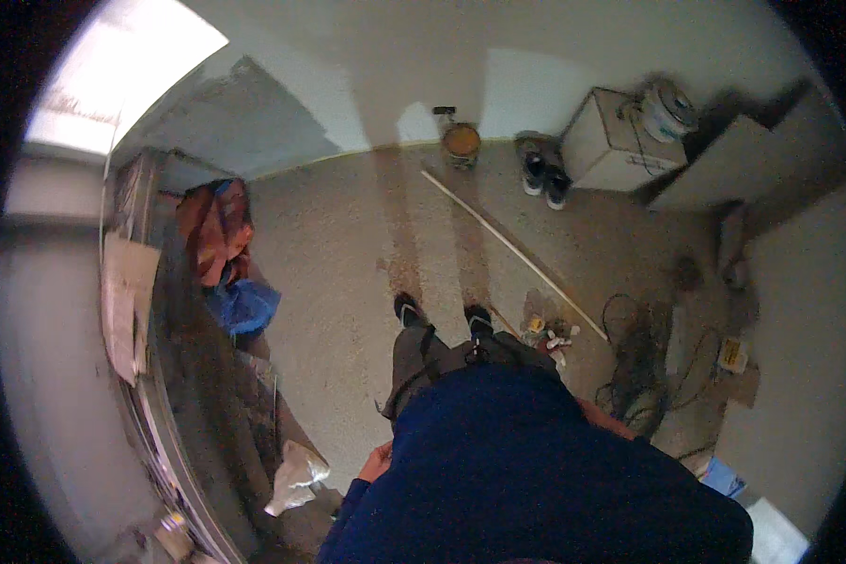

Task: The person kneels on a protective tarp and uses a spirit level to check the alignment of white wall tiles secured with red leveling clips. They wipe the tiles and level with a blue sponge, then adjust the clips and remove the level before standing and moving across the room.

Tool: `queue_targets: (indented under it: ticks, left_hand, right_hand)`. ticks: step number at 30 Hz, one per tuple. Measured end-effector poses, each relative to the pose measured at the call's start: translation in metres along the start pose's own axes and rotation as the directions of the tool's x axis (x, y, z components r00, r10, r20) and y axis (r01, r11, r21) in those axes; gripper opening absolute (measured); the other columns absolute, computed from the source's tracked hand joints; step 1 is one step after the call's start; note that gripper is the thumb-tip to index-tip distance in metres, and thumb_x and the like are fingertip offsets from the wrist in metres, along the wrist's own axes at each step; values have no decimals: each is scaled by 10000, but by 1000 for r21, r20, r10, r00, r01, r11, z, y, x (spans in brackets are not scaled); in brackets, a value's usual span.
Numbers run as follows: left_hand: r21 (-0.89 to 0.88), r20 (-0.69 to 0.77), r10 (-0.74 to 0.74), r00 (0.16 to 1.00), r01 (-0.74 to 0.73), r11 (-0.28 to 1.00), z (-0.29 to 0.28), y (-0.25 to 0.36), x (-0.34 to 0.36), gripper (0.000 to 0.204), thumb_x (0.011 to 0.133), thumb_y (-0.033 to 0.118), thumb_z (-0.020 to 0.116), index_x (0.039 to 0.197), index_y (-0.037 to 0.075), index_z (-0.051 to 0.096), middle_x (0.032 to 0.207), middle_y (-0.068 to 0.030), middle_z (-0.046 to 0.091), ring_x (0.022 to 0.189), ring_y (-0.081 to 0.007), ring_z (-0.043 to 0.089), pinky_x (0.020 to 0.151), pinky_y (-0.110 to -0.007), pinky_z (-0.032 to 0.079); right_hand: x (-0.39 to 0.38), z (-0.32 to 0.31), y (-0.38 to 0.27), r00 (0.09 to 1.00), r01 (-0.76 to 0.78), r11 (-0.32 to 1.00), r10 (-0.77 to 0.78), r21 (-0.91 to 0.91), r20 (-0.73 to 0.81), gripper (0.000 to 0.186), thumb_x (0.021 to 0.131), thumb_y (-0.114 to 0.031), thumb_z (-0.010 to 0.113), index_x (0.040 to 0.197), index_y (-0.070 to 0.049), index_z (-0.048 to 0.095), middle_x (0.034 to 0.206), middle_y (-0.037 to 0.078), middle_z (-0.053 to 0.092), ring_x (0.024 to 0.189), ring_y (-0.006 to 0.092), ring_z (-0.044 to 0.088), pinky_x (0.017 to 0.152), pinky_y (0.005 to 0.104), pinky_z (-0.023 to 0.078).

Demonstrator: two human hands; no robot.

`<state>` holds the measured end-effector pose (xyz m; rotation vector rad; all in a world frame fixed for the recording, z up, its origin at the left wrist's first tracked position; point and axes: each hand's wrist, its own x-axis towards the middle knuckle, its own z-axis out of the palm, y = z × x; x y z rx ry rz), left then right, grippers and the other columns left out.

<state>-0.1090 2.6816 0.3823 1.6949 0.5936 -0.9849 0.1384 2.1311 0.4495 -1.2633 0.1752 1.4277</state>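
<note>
I stand on a beige carpet (348,254) and look down at my dark blue top, grey trousers and black shoes (408,308). My left hand (376,462) shows only partly at my left hip, at the end of a blue sleeve; its fingers look curled, and whether it holds anything is hidden. Closest to it is a crumpled white cloth or bag (296,475), lying to its left on a dark surface. My right hand is hidden behind my body.
A long white rod (512,249) lies slantwise on the carpet. A paint bucket (462,144), a pair of shoes (543,174) and a white box (611,141) stand by the far wall. Tangled cables (639,357) and small containers (545,331) lie to the right. Red cloth (214,230) and a blue bag (244,305) sit at left.
</note>
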Motion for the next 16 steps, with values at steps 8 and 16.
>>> queue_targets:
  ticks: [8,16]
  left_hand:
    - [-2,399,85,913,-92,996,-182,83,77,433,883,120,693,1281,-27,603,1194,-121,697,1073,-213,661,953,-352,504]
    - [780,-100,536,838,-268,566,-349,373,55,350,795,147,786,1121,65,688,1039,-156,725,967,-287,697,839,-364,535]
  right_hand:
    - [12,49,-17,976,198,973,-185,119,-115,333,916,-146,641,1234,-55,605,1156,82,643,1028,210,627,882,396,525]
    - [-1,104,-338,-231,435,639,-602,-634,-764,256,969,-210,643,1161,-40,634,1055,20,667,961,126,616,880,293,492]
